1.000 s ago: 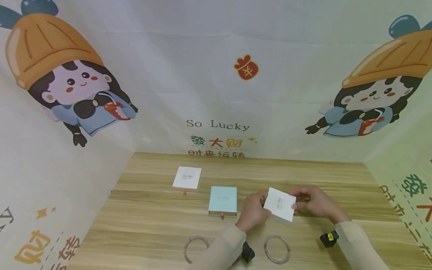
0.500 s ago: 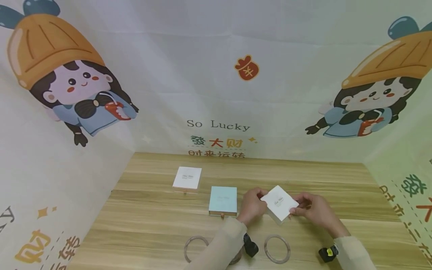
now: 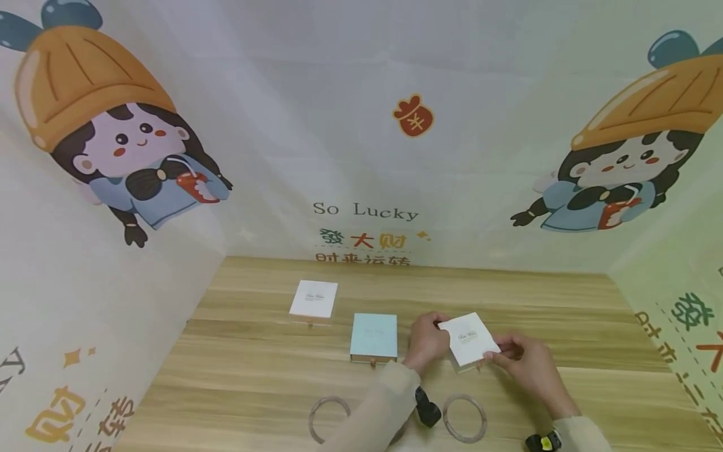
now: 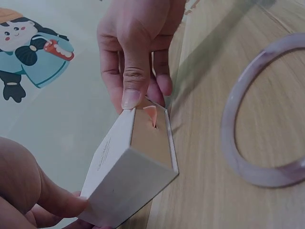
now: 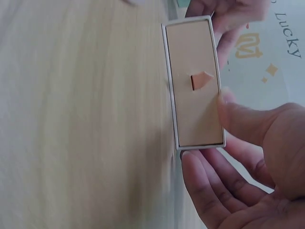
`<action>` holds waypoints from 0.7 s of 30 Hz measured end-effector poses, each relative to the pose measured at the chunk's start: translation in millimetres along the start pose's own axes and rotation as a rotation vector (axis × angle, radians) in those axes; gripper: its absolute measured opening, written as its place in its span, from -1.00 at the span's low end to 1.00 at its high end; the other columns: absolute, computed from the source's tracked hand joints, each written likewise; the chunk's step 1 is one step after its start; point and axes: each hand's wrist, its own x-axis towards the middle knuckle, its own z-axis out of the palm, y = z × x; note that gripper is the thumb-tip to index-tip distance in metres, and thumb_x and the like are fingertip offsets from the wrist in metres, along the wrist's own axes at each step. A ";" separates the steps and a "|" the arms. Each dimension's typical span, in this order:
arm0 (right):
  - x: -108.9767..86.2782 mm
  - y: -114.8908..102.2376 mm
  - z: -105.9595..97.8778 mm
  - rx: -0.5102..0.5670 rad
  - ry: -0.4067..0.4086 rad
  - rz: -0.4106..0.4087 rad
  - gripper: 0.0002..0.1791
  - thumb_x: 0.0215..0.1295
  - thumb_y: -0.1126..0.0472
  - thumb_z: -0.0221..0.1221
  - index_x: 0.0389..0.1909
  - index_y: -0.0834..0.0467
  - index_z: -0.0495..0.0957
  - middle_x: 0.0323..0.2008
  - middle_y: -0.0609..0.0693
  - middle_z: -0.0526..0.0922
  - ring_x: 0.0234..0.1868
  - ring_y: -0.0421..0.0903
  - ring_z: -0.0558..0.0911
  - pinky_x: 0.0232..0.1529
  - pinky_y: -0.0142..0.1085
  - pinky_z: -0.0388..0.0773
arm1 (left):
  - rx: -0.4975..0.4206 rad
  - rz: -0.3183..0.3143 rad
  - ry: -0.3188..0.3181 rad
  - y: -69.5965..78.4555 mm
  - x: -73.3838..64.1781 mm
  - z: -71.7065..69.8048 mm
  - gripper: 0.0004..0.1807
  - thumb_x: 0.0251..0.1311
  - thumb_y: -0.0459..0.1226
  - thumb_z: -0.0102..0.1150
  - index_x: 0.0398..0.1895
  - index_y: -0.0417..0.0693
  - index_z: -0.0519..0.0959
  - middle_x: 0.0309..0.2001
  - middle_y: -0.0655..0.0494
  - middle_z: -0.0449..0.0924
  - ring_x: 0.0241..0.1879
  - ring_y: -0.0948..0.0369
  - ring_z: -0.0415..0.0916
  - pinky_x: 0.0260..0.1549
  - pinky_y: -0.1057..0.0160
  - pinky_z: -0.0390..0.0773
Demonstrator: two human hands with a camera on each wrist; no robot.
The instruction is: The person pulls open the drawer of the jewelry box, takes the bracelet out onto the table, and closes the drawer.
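Note:
A white drawer box (image 3: 467,339) with small printed lettering on its lid is held between both hands, tilted. Its tan drawer front (image 5: 193,114) carries a small orange ribbon tab (image 5: 201,81). At one corner my left hand (image 3: 428,342) grips the box, thumb on top. The right hand (image 3: 528,367) pinches the opposite corner, its thumb on the lid edge and its fingers curled beneath. The drawer sits flush in its sleeve. Whatever lies inside the box is hidden.
Left of my hands stand a light blue drawer box (image 3: 374,336) and another white box (image 3: 314,298). Nearer lie a bangle (image 3: 464,397) and a second bangle (image 3: 312,419), partly behind my left sleeve (image 3: 375,402). A printed cloth (image 3: 361,157) walls the table's back.
Both hands have turned the white box, so its tabbed drawer front now faces towards the lower right. My right hand has shifted slightly nearer the table's front.

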 end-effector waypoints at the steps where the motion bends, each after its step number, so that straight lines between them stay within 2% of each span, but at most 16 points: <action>1: -1.5 -0.4 1.0 -0.005 0.007 0.008 -0.70 0.19 0.23 0.45 -0.12 0.30 0.69 -0.28 0.10 0.78 -0.33 -0.18 0.68 -0.33 -0.45 0.61 | -0.012 -0.010 -0.009 0.1 0.8 0.7 -0.52 0.03 -0.60 -0.03 -0.09 -0.11 0.72 -0.32 0.09 0.57 -0.39 0.26 0.35 -0.44 0.40 0.32; 8: -11.8 -6.1 7.1 0.002 0.070 0.066 -0.69 0.23 0.23 0.42 -0.09 0.33 0.68 -0.22 0.21 0.78 -0.27 -0.09 0.73 -0.31 -0.48 0.61 | -0.037 -0.028 -0.013 2.8 5.9 3.3 -0.54 0.07 -0.59 -0.05 -0.05 -0.14 0.70 -0.30 0.08 0.51 -0.36 0.22 0.34 -0.40 0.37 0.32; 13: -18.4 -11.6 12.8 0.025 0.101 0.136 -0.70 0.24 0.22 0.41 -0.09 0.32 0.67 -0.18 0.22 0.78 -0.25 -0.10 0.72 -0.30 -0.51 0.58 | -0.017 -0.020 -0.013 4.8 9.3 7.7 -0.52 0.05 -0.60 -0.06 -0.03 -0.16 0.69 -0.24 0.05 0.57 -0.30 0.22 0.39 -0.30 0.36 0.42; 16: -20.3 -14.9 16.7 0.037 0.127 0.143 -0.72 0.24 0.23 0.41 -0.12 0.33 0.67 -0.20 0.22 0.78 -0.27 -0.11 0.71 -0.31 -0.51 0.58 | -0.030 -0.024 -0.017 5.9 10.0 9.0 -0.51 0.08 -0.61 -0.07 0.01 -0.17 0.68 -0.16 0.00 0.60 -0.24 0.20 0.43 -0.22 0.32 0.47; 21: -22.7 -18.5 21.2 0.035 0.164 0.133 -0.72 0.24 0.23 0.41 -0.14 0.34 0.67 -0.23 0.23 0.79 -0.31 -0.14 0.71 -0.34 -0.51 0.59 | -0.042 -0.030 -0.017 6.4 9.0 8.9 -0.51 0.11 -0.62 -0.07 0.05 -0.18 0.67 -0.10 -0.03 0.60 -0.20 0.19 0.43 -0.20 0.31 0.49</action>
